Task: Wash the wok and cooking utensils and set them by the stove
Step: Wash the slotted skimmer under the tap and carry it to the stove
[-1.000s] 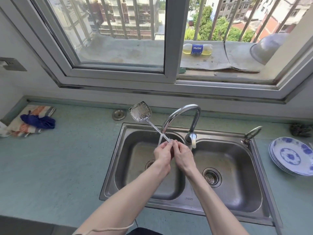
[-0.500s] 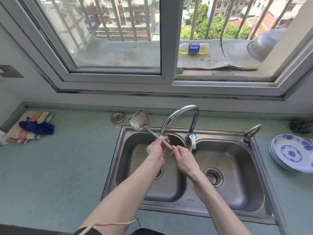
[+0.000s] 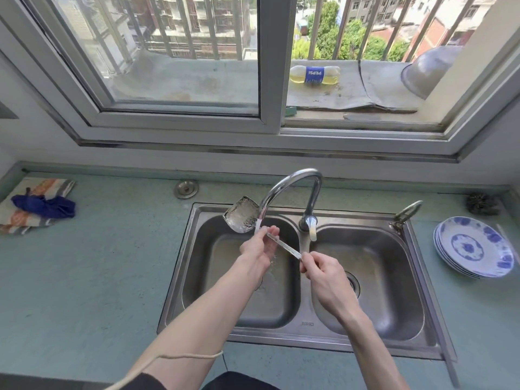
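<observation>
Pale green counter (image 3: 84, 277) under a barred window, holding one double-basin steel sink (image 3: 416, 344) with two drains and one arched faucet (image 3: 292, 181). One metal spatula (image 3: 243, 215) held over the left basin, blade up beside the spout. Left hand (image 3: 257, 247) cupping the shaft, fingers loosely curled around it; right hand (image 3: 323, 273) gripping the handle end in a closed fist. One stack of blue-patterned plates (image 3: 475, 246) at right, one folded cloth (image 3: 36, 205) at left. One bottle (image 3: 314, 74) on the outer ledge, label reading "PEPSI" in mirror image.
</observation>
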Action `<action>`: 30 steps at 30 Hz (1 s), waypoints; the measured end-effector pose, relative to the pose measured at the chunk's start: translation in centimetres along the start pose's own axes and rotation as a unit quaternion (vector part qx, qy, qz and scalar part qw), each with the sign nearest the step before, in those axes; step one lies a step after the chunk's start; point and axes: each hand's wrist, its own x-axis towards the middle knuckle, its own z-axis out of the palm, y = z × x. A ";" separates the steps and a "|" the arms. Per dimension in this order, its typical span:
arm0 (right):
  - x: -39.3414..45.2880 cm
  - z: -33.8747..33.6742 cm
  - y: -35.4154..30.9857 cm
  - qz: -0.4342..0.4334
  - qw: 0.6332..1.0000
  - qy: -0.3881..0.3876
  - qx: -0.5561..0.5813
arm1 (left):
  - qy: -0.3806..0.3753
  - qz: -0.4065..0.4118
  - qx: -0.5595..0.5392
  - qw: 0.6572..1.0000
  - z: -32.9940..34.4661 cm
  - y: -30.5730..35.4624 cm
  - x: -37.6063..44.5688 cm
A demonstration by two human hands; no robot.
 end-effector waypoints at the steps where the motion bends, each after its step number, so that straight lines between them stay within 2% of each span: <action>1: -0.5 -0.3 -0.1 0.001 1.000 0.000 0.002 | -0.003 -0.003 0.005 1.000 -0.1 0.1 0.2; 5: -1.7 -0.5 -0.1 0.007 1.000 0.008 0.017 | -0.022 -0.022 0.018 0.999 0.0 -0.1 0.1; 12: -3.2 -1.6 1.5 0.032 0.997 0.005 0.074 | -0.007 -0.026 0.046 0.999 -1.3 -0.4 1.3; 20: -3.1 -2.8 2.4 0.050 0.995 -0.013 0.082 | 0.024 0.005 0.088 0.996 -2.5 -1.5 1.5; 23: -2.8 -3.1 2.4 0.052 0.994 -0.020 0.099 | 0.041 0.023 0.093 0.995 -2.7 -1.0 1.5; 27: -2.3 -3.9 2.8 0.076 0.988 -0.042 0.126 | 0.114 0.081 0.108 0.984 -4.1 0.7 2.2; 30: -2.0 -4.6 3.4 0.074 0.990 -0.057 0.106 | 0.099 0.115 0.163 0.975 -5.0 1.5 2.2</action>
